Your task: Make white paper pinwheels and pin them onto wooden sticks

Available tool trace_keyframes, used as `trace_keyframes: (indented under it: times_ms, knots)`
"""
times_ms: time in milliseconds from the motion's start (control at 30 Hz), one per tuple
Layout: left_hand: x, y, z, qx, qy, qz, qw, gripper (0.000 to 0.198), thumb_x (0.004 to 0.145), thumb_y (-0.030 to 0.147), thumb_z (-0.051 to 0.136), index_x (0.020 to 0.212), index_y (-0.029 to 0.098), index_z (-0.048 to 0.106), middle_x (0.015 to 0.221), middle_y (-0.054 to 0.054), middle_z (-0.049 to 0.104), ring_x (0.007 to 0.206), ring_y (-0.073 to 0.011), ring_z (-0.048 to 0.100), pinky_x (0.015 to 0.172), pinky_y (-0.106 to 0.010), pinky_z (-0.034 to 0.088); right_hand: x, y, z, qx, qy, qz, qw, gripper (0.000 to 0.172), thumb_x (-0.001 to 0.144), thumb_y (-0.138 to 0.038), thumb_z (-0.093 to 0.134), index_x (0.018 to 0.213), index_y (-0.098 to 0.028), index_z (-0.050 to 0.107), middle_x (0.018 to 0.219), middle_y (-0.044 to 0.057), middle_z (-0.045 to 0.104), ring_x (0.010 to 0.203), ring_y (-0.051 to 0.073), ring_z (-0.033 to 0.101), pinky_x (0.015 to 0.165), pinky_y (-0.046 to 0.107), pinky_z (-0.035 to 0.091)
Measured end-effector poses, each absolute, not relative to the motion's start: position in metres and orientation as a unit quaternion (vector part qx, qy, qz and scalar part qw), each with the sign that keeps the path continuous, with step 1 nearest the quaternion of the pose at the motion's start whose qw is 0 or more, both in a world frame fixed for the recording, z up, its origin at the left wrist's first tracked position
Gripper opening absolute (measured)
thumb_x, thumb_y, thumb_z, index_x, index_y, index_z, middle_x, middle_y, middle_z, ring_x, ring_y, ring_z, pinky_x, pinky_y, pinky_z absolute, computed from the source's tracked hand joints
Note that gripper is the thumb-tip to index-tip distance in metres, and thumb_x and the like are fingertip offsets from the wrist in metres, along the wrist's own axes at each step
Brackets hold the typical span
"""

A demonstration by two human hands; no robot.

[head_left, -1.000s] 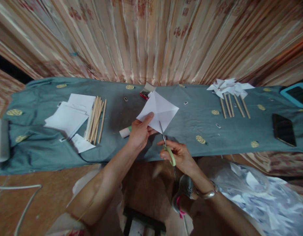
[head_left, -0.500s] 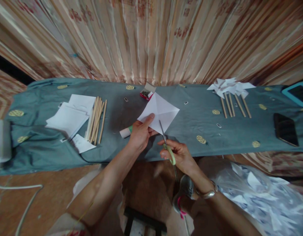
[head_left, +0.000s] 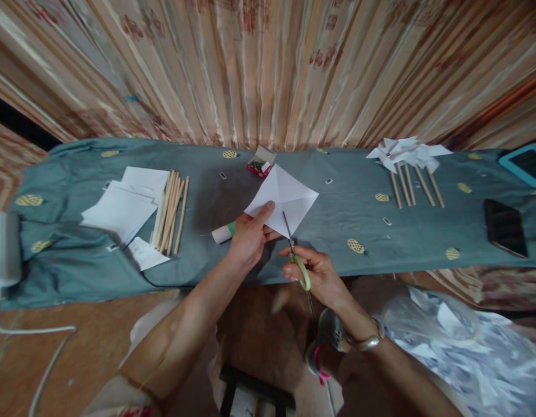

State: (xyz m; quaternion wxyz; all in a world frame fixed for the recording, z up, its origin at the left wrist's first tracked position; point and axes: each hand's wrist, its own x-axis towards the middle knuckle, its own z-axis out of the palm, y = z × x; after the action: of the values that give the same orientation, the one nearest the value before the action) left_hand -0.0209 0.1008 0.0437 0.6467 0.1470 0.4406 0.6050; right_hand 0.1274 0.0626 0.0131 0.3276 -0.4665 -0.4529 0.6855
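Observation:
My left hand point(head_left: 250, 236) pinches a square of white paper point(head_left: 290, 191) at its lower left edge, thumb on top. Crossing fold lines show on the paper, which is held with one corner towards me. My right hand point(head_left: 317, 269) grips a pair of scissors point(head_left: 303, 277) with light green handles. The scissor blades lie at the paper's near corner, one of them over the sheet. A white and green tube point(head_left: 222, 234) lies just behind my left hand. Beyond the paper stands an open small red box point(head_left: 259, 167) with little dark pieces inside.
Wooden sticks point(head_left: 168, 214) and stacked white paper sheets point(head_left: 120, 209) lie on the left of the cloth-covered table point(head_left: 337, 220). Several paper pinwheels point(head_left: 409, 155) on sticks lie at the right, near a dark phone point(head_left: 506, 229). A clear bag of paper pieces point(head_left: 463, 347) is at lower right.
Almost nothing differs. The paper and my left hand have shifted very slightly to the right; the scissors stay at the near corner.

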Motion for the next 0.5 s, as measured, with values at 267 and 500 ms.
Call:
trace_keyframes:
  times_ms: [267, 500]
  knots:
    - [-0.0194, 0.0996, 0.0422, 0.148, 0.436, 0.606, 0.649, 0.031, 0.065, 0.033, 0.082, 0.084, 0.015, 0.064, 0.068, 0.0, 0.068, 0.063, -0.0158, 0.066, 0.068, -0.031, 0.056, 0.1282, 0.0631, 0.0143, -0.466, -0.443, 0.69, 0.333, 0.042, 0.055, -0.048, 0.086, 0.082, -0.02, 0.069, 0.056, -0.005, 0.061, 0.048, 0.008, 0.052, 0.048, 0.022, 0.044]
    - [-0.0199, 0.1, 0.042, 0.151, 0.437, 0.605, 0.648, 0.035, 0.063, 0.034, 0.083, 0.085, 0.015, 0.064, 0.071, -0.002, 0.07, 0.065, -0.018, 0.069, 0.068, -0.032, 0.057, 0.1258, 0.0635, 0.0155, -0.471, -0.431, 0.693, 0.335, 0.041, 0.052, -0.046, 0.088, 0.079, -0.02, 0.07, 0.053, -0.006, 0.06, 0.047, 0.008, 0.054, 0.049, 0.022, 0.045]
